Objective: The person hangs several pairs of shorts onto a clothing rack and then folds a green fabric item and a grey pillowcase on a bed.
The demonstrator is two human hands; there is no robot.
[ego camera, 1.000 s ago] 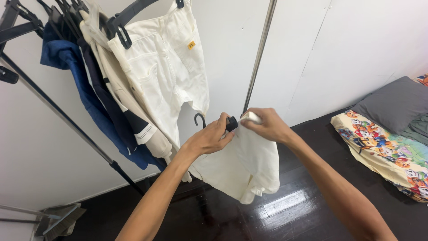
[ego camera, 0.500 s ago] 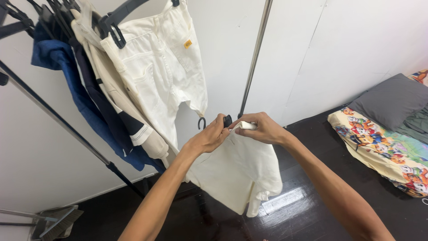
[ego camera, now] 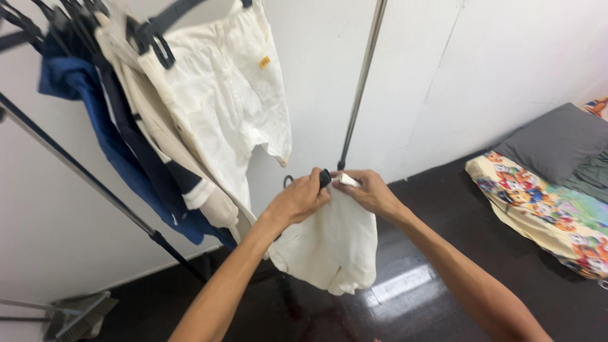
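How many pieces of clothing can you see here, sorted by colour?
Cream or white: 3, the shorts held by the left hand and right hand, the hanging shorts, and a garment behind them.
Blue: 1, a garment on the rack.
Dark navy: 1, a garment on the rack.
Total: 5, though more may be hidden on the rack.

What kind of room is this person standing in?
Likely a bedroom used for hanging laundry: a metal clothes rack holds cream shorts and dark blue garments on hangers, and a cartoon-print mattress with a grey pillow lies on the dark floor.
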